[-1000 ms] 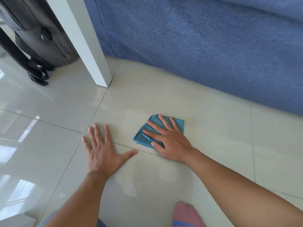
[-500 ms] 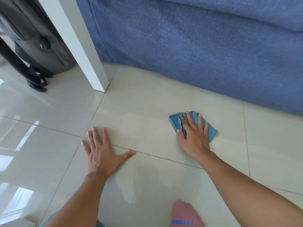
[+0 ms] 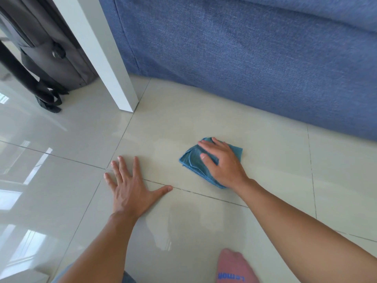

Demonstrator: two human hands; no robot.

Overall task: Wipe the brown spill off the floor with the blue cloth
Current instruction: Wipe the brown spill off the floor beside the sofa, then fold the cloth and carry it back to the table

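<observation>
The folded blue cloth lies on the glossy cream floor tiles, just beyond a grout line. My right hand presses flat on top of the cloth, fingers pointing left, covering most of it. To its left my left hand rests palm down on the tile with fingers spread, holding nothing. No brown spill shows on the floor around the cloth.
A blue fabric sofa runs along the back, close behind the cloth. A white table leg stands at the upper left, with a dark grey bag behind it. My pink-socked foot is at the bottom edge.
My right hand slid the cloth right, away from the left hand, then back a little toward the left. The left hand stayed planted.
</observation>
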